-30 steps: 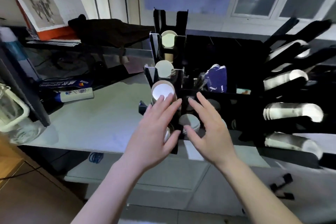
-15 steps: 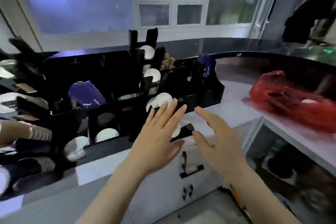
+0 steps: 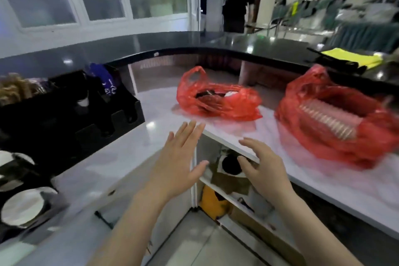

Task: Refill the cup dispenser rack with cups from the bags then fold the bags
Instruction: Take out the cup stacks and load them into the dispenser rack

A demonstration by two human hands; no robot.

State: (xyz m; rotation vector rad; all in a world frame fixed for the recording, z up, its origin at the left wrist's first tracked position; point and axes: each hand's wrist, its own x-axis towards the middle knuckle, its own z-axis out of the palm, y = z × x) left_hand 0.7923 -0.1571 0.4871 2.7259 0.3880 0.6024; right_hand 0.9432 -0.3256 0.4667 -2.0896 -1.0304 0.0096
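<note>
Both empty, spread hands (image 3: 181,164) (image 3: 262,168) now off rack (image 3: 71,112), short of two red bags (image 3: 218,101) (image 3: 336,119) on counter (image 3: 151,134).

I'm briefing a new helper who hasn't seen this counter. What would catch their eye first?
Two bright red plastic bags on the white counter: the smaller bag in the middle, the larger bag at right with a ribbed stack of clear cups showing inside. In front, the left hand and right hand hover open, holding nothing.
</note>
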